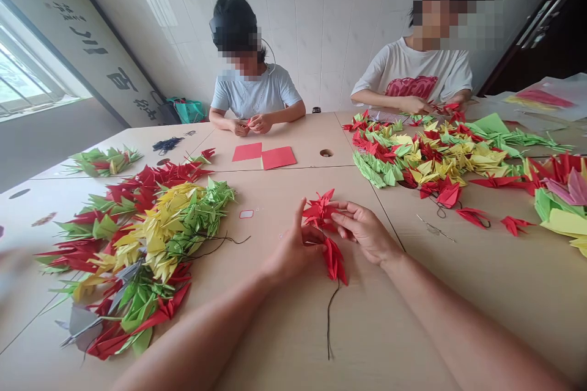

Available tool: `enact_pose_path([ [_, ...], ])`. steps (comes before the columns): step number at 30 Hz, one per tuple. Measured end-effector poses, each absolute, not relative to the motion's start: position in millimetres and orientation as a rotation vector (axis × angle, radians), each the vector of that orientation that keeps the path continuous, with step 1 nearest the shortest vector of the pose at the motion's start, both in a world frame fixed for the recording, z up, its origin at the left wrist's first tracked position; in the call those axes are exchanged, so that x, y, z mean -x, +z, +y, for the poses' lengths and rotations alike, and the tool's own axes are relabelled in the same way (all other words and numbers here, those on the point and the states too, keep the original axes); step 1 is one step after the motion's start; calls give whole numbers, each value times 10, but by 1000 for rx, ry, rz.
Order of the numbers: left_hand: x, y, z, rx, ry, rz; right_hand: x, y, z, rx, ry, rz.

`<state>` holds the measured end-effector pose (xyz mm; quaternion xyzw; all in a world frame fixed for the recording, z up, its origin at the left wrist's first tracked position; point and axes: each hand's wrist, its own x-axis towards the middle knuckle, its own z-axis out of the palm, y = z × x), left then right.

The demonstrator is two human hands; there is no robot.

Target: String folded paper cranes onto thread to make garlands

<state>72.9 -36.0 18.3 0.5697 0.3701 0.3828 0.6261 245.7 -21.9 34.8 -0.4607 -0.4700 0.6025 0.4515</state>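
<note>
From the head-worn view, the person's two bare forearms reach out over a pale wooden table [293, 342]. Between the hands hangs a strand of red origami cranes [334, 259], with a dark thread [328, 324] trailing from its lower end onto the tabletop. The left hand [298, 244] is at the strand's left side, its index finger raised and its other fingers curled in against the red paper, seemingly gripping it. The right hand [364, 232] is on the other side, its fingers lightly apart, their tips touching the upper cranes; whether they pinch the paper cannot be told.

To the left lies a heap of red, yellow and green paper cranes [151, 238]. A similar heap [435, 159] is spread across the table to the right, and a threaded needle [433, 227] lies just below it. Two red paper squares [279, 157] sit farther ahead. Across the table, a co-worker in a pale blue shirt [257, 91] holds a bit of red paper in both hands. To the right, another co-worker in a white T-shirt [413, 73] handles cranes at the far end of the heap.
</note>
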Motion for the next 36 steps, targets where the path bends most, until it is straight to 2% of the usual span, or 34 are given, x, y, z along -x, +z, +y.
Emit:
enact_pose_path([
  [6, -727, 171, -307, -1219, 947, 883, -2463, 361, -240, 1054, 1498, -1227],
  [13, -676, 201, -249, -964, 1052, 889, -2426, 357, -267, 1174, 1154, -1530],
  [19, -650, 214, -234, -901, 1059, 853, -2402, 391, -302, 1169, 1158, -1806],
  [27, -707, 287, -318, -1098, 979, 918, -2401, 350, -294, 1233, 1056, -1792],
  [36, -711, 280, -304, -1079, 1028, 998, -2422, 334, -271, 1125, 1171, -1760],
])
